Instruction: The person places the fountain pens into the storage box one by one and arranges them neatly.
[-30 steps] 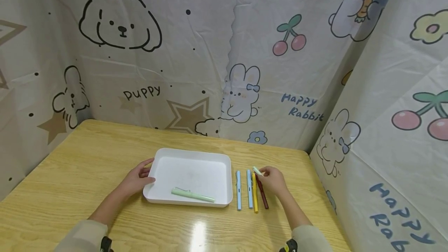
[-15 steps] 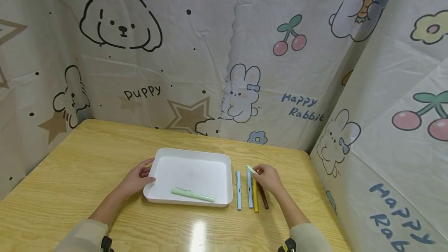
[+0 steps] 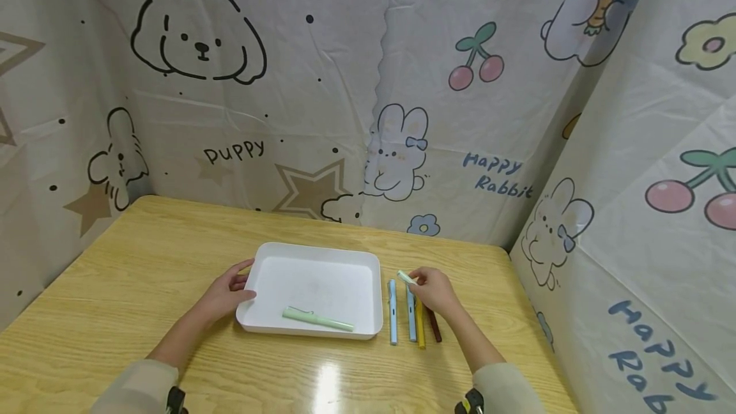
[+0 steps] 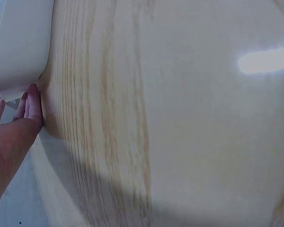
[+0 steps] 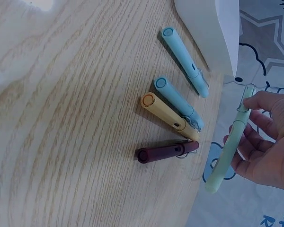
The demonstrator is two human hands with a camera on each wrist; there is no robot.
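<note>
We see the right hand pinching a green pen near one end, probably for control; loose pens lie below that hand. The left hand touches the white tray, perhaps steadying it; gripping or not, we can't tell.

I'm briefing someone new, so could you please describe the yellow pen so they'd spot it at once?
On the wooden table, find the white tray. To its right, between a light blue pen and the dark red pen, lies the yellow pen, the only one of that colour.
</note>
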